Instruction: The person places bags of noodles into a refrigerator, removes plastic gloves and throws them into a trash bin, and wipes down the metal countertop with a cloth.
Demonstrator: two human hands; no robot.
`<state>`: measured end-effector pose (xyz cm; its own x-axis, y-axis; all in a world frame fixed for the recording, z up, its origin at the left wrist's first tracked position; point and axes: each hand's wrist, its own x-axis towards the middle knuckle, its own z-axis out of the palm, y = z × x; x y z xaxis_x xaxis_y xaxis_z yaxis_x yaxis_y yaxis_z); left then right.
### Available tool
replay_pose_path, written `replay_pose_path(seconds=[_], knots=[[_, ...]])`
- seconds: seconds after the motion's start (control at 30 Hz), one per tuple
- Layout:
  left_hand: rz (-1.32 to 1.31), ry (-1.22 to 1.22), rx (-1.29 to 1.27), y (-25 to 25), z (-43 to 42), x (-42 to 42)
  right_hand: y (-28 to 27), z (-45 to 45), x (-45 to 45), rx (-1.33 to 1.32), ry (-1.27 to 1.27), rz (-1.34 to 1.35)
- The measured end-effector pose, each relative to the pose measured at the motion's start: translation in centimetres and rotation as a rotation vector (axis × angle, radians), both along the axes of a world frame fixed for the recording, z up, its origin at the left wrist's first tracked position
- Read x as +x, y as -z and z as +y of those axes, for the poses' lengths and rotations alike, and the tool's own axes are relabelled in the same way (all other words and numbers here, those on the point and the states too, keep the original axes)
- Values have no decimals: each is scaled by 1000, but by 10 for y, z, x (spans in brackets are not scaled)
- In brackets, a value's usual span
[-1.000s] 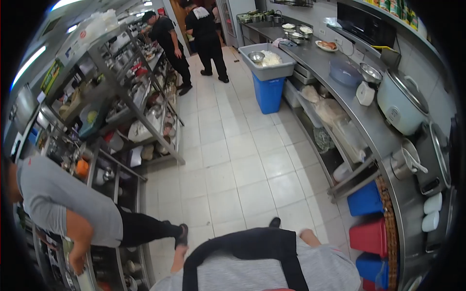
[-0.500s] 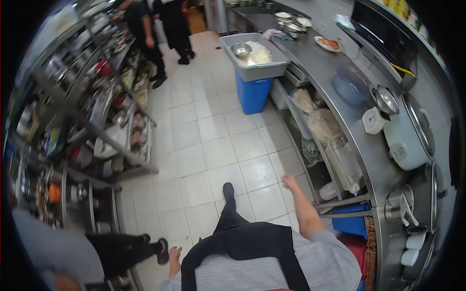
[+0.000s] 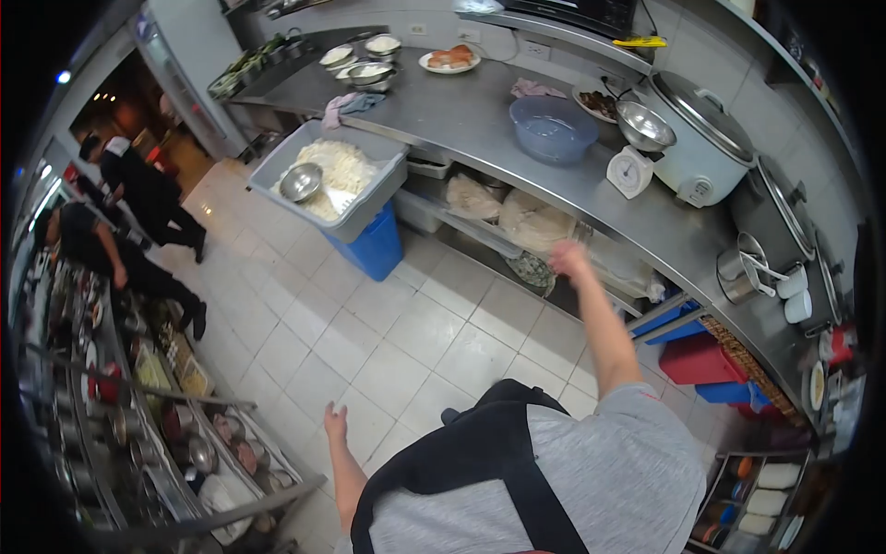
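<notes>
My left hand (image 3: 336,423), fingers parted, and loosely curled right hand (image 3: 569,261) are empty, the right near the steel counter's (image 3: 441,113) straight front edge.

The right grip (image 3: 569,258) is blurred, and whether it touches the plastic bag (image 3: 535,222) beside it cannot be told; nor can the bag's contents. Beyond that grip and to its right, the marks on the scale (image 3: 631,172) are too small to read, and a steel bowl (image 3: 646,126) hides part of the dark food (image 3: 598,102). Farther past, the top edge cuts off a black appliance (image 3: 581,13). Ahead of the left grip (image 3: 335,422), a grey tub (image 3: 380,197) hides the top of a blue bin (image 3: 372,245).
</notes>
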<state>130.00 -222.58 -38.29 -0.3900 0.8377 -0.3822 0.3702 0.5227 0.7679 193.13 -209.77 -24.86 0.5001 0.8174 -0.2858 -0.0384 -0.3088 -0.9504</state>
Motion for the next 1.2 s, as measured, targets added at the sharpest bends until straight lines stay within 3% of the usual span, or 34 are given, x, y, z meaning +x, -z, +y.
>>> replay_pose_path(seconds=[0.03,0.07,0.13,0.17,0.23,0.27,0.33,0.37,0.4,0.47,0.5,0.57,0.67,0.7,0.77,0.83,0.9,0.93,0.97,1.03,1.1,1.17,1.2], knots=[[-6,18,-1,-5,25,-2,-10,13,51,142,67,-65],[-16,45,38,-9,46,-5,-30,23,91,232,351,110],[-32,71,68,-18,73,3,-116,20,122,345,636,-361],[-57,81,74,-31,83,14,-114,37,192,209,730,-782],[-80,111,69,-37,100,31,-171,48,196,308,914,-996],[-84,111,68,-35,109,40,-192,53,197,309,914,-1000],[-107,119,62,-31,124,60,-214,69,203,201,792,-408],[-104,120,64,-29,132,70,-198,85,246,185,681,-302],[-110,114,59,-27,141,79,-199,92,250,188,684,-296],[-110,125,60,-34,167,105,-215,101,244,92,658,-630],[-114,124,40,-47,180,122,-220,116,237,201,710,-779],[-108,159,35,-64,212,152,-238,140,214,272,546,-875],[-134,366,205,-74,292,206,-236,186,186,278,295,-985],[-166,420,268,-87,319,233,-202,219,212,274,251,-1260],[-221,534,368,-121,368,298,-170,249,199,46,143,-1102],[-298,655,452,-154,399,362,-146,258,183,-7,104,-739],[-359,785,495,-181,412,413,-114,255,182,10,72,-628],[-363,847,492,-192,416,431,-97,245,183,209,126,-1187],[-358,908,510,-199,420,446,-107,221,169,394,134,-1109],[-396,974,510,-192,434,465,-154,163,137,440,163,-871],[-421,994,501,-185,448,481,-135,108,154,390,463,-1080],[-373,967,581,-200,456,506,-104,69,189,376,786,-799],[-353,985,628,-215,459,522,-101,62,201,366,779,-807]])
